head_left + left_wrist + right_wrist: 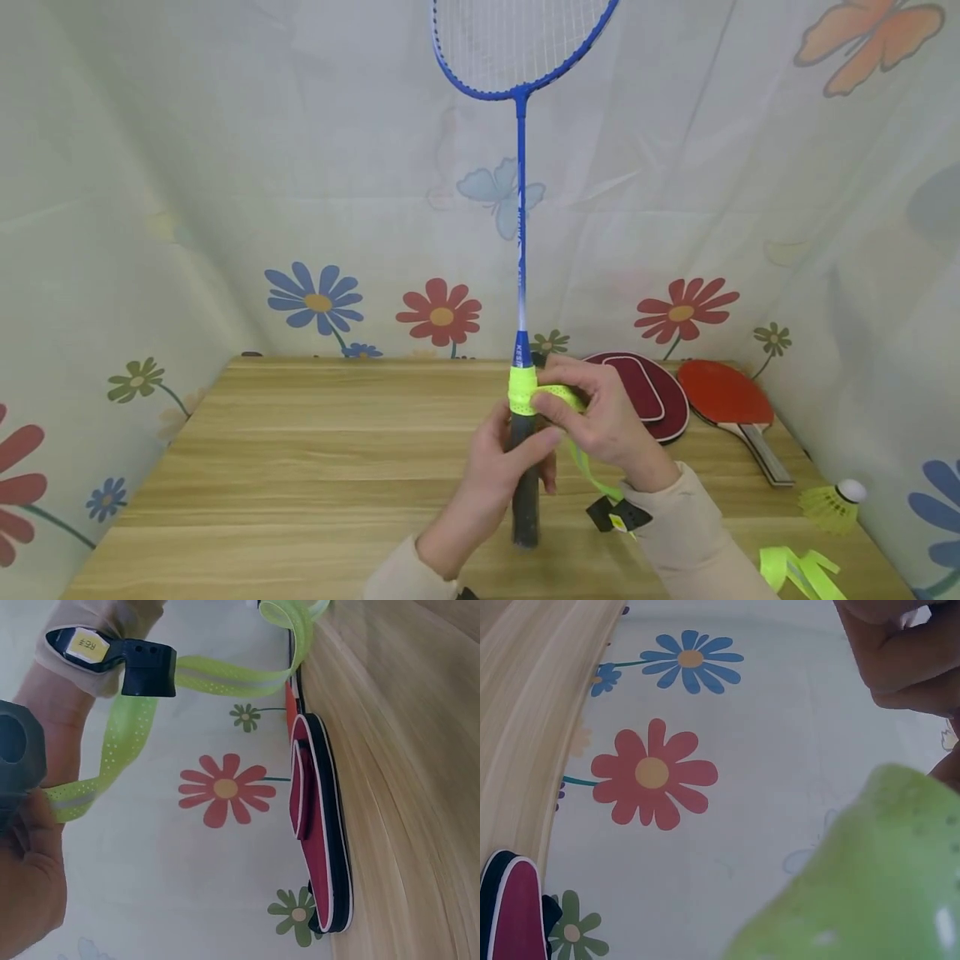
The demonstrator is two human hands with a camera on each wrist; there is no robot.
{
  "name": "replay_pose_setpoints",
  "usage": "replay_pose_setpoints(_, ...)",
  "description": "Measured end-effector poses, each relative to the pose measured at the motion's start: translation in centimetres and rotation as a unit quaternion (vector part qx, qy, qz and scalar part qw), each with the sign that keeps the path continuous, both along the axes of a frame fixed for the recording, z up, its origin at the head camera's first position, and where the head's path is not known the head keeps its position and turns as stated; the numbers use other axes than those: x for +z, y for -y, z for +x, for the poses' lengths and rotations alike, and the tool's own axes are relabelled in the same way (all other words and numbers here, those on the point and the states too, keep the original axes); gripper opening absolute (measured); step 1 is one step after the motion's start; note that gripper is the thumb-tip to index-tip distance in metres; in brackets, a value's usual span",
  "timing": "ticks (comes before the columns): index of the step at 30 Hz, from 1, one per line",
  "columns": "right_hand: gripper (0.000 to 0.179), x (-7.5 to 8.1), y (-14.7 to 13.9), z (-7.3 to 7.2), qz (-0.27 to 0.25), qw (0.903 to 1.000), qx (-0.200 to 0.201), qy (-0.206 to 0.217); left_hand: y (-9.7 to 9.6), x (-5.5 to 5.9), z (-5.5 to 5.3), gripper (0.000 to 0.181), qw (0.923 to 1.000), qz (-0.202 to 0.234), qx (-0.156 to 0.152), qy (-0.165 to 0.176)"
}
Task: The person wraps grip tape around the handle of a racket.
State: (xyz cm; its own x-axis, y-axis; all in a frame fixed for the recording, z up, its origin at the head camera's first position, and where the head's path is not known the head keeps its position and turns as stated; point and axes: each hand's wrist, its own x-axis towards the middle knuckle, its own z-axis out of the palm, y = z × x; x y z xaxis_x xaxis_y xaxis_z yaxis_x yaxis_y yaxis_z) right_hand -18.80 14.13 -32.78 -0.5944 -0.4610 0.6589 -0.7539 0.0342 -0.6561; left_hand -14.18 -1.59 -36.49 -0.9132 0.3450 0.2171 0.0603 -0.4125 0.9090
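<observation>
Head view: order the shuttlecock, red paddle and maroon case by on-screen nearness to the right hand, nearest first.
1. Maroon case, partly behind the right hand.
2. Red paddle, right of the case.
3. Shuttlecock, farther right, lower in the picture.

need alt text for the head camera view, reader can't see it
A left hand holds a blue badminton racket upright by its dark handle while the right hand pinches neon-yellow tape wrapped around the handle's top. On the wooden table to the right lie a dark red case, a red paddle and a yellow shuttlecock.
</observation>
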Motion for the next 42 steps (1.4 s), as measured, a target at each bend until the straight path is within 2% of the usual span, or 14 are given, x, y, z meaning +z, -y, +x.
replay_pose_setpoints(4,0.015,-0.08,-0.07,-0.01,-0.002,0.9996,-0.028,0.001,-0.30,-0.21,0.06,0.046,0.9972,-0.040,0.062,0.009)
replay_pose_setpoints(7,0.014,-0.25,-0.08,-0.07,0.001,0.9991,-0.043,0.004,-0.42,-0.28,0.15,0.046,0.9920,-0.051,0.114,0.013)
replay_pose_setpoints(11,0.014,-0.35,0.03,-0.06,0.000,0.9986,-0.053,0.003,-0.49,-0.30,0.20,0.042,0.9868,-0.048,0.153,0.025)
replay_pose_setpoints(16,0.013,-0.22,0.20,0.01,-0.001,0.9982,-0.059,0.014,-0.53,-0.27,0.23,0.041,0.9862,-0.027,0.159,0.039)
replay_pose_setpoints(21,0.013,-0.15,0.13,-0.10,0.003,0.9974,-0.064,0.031,-0.50,-0.16,0.41,0.036,0.9870,-0.007,0.157,0.032)
replay_pose_setpoints(28,0.013,0.11,-0.10,-0.19,0.008,0.9961,-0.062,0.062,-0.64,-0.21,0.47,0.031,0.9882,0.026,0.148,0.028)
replay_pose_setpoints(36,0.011,0.23,-0.30,-0.22,0.005,0.9958,-0.055,0.073,-0.85,-0.11,0.70,0.025,0.9881,0.051,0.139,0.043)
replay_pose_setpoints(42,0.011,0.42,-0.41,-0.22,0.000,0.9957,-0.047,0.080,-0.86,0.01,0.86,0.025,0.9892,0.067,0.124,0.040)
